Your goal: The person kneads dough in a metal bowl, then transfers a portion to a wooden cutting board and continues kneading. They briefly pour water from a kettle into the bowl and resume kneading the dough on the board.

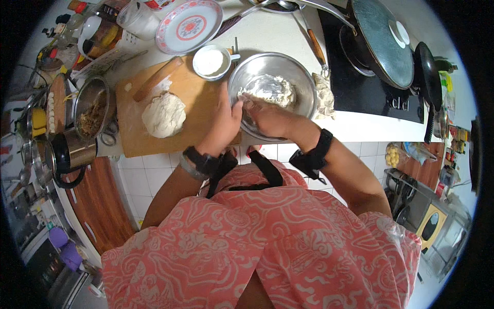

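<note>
A stainless steel mixing bowl [303,96] stands at the counter's front edge, with pale, floury dough [283,92] on its bottom. Along its left side, my left hand [225,116] grips the bowl, thumb at the rim and fingers against the outer wall. My right hand [272,119] reaches over the near rim into the bowl. Its fingers are blurred near the left inner wall, so what they hold is unclear. To the left, a rounded lump of dough [164,115] rests on a wooden board [200,127], just below a wooden rolling pin [157,79].
Behind the board are a cup of white powder [210,62] and a patterned plate [189,26]. A lidded pan [386,42] sits on the black cooktop [357,100] at right. A metal bowl of brown filling [92,116] stands left, by scissors [109,135].
</note>
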Motion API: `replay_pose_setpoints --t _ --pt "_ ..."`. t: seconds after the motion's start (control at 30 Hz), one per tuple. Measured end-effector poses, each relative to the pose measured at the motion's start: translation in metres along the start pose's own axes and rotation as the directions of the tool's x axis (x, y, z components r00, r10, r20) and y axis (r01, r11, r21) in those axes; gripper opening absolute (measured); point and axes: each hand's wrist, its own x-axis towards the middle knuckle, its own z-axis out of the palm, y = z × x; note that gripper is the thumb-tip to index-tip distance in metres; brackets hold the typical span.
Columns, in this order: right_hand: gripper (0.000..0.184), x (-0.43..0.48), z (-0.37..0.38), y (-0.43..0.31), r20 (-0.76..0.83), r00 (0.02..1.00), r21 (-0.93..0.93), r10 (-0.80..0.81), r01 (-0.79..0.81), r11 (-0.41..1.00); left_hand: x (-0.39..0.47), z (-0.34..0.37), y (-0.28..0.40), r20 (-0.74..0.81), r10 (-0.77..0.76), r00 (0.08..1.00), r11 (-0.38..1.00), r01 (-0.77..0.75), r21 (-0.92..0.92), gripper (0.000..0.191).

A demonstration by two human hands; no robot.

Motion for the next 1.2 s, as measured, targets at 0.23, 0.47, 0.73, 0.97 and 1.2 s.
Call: replay_pose_setpoints --t 0.23,0.47,0.73,0.97,1.2 --pt "0.055 0.002 -0.034 0.032 0.026 0.982 -0.366 0.186 -0.164 0.916 0.01 -0.013 0.015 -0.019 0.045 0.999 0.935 -0.035 0.352 0.062" --pt "0.038 0.005 -0.004 0.03 -0.023 0.98 -0.175 -0.196 0.189 0.966 0.0 0.006 0.008 -0.005 0.012 1.0 0.989 -0.011 0.145 0.058" --pt "0.042 -0.014 -0.015 0.04 0.225 0.903 -0.253 -0.367 0.418 0.873 0.013 0.004 0.005 -0.003 0.103 0.995 0.974 -0.1 0.202 0.05" --pt "0.047 -0.025 -0.017 0.03 0.064 0.991 -0.387 -0.118 0.134 0.912 0.018 0.011 -0.003 -0.033 0.051 0.998 0.972 -0.043 0.232 0.046" --pt "0.042 -0.032 -0.016 0.023 0.256 0.967 -0.356 -0.022 0.115 0.927 0.02 0.02 -0.011 -0.061 0.006 0.998 0.965 0.011 0.262 0.047"
